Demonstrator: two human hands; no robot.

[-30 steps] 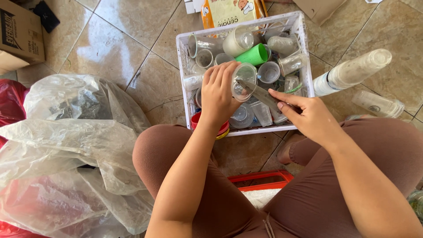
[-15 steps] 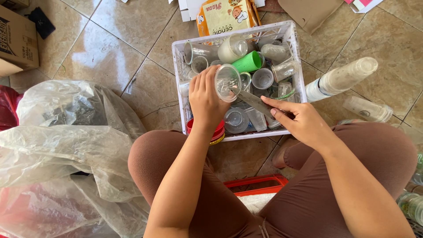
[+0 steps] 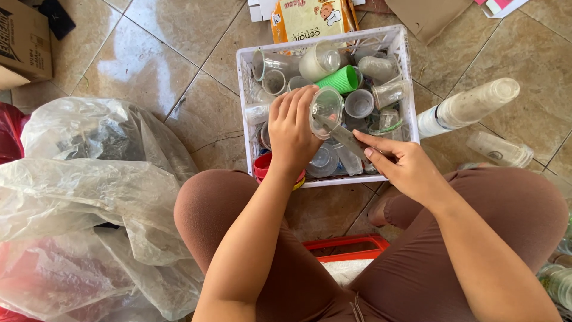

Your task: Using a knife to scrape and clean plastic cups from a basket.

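Note:
My left hand [image 3: 292, 132] grips a clear plastic cup [image 3: 326, 108] by its side, mouth turned up toward me, above a white plastic crate [image 3: 403, 89]. My right hand [image 3: 400, 164] holds a thin grey blade-like tool [image 3: 342, 135] whose tip reaches to the cup's rim. The crate is filled with several clear cups and jars, plus one green cup [image 3: 344, 79] lying on its side. I sit on the tiled floor with both knees raised in front of the crate.
A big crumpled clear plastic bag [image 3: 89, 197] lies at my left. A stack of clear cups [image 3: 468, 107] and a single cup [image 3: 499, 149] lie right of the crate. A cardboard box [image 3: 24, 42] stands far left, a red tray [image 3: 351, 247] between my legs.
The left hand has turned the cup slightly and shifted it toward the crate's middle. The right hand has slid the tool's tip up to the cup's rim.

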